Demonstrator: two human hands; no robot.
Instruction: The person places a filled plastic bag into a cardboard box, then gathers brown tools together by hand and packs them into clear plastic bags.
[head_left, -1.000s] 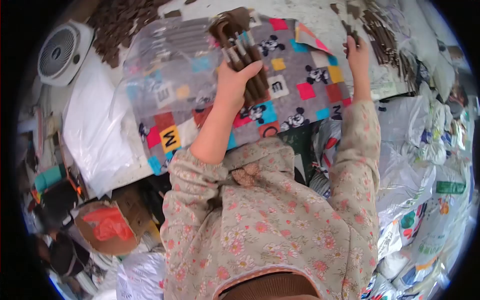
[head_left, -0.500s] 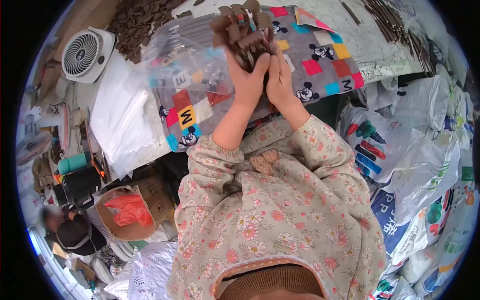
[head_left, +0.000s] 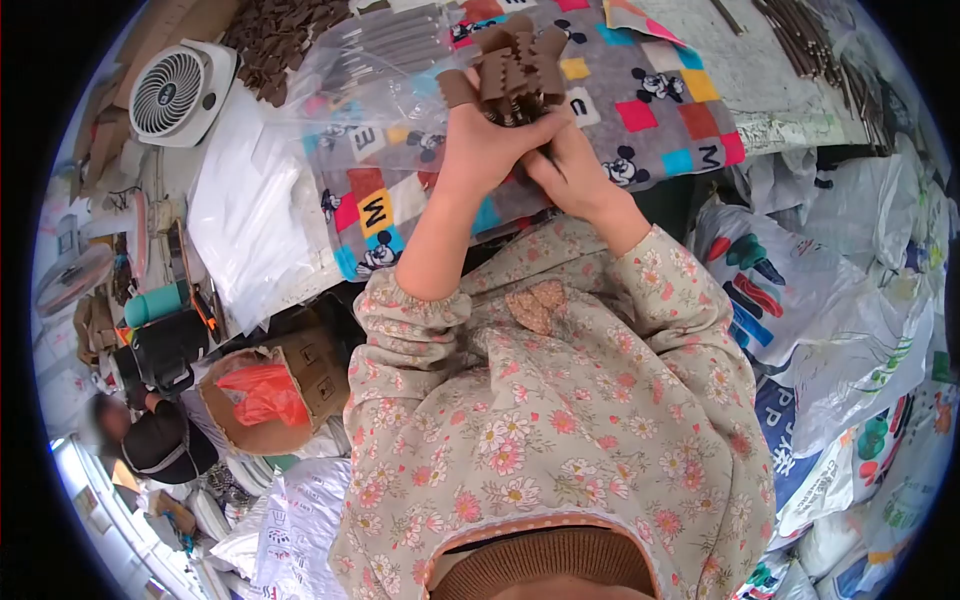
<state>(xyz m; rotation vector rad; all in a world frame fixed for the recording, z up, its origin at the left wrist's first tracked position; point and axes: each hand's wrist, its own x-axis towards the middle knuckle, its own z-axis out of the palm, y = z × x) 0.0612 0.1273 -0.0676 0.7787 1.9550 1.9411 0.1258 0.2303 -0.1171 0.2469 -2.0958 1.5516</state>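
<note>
Both of my hands are together over the patterned cloth. My left hand is wrapped round a bundle of brown pieces whose notched, flared ends face up. Against the lower right side of the bundle, my right hand presses with its fingers closed, partly covered by my left thumb. The lower part of the bundle is hidden by the hands. Left of them, a clear plastic bag with several thin grey strips lies on the cloth.
A white fan stands at the left beside a heap of brown scraps. Brown sticks lie at the upper right. White plastic sheets hang over the table edge. Below are a cardboard box and, farther left, another person.
My right hand has come from the sticks at the right to the bundle. The bundle has turned upright, its flared ends up, and my hands have closed lower round it.
</note>
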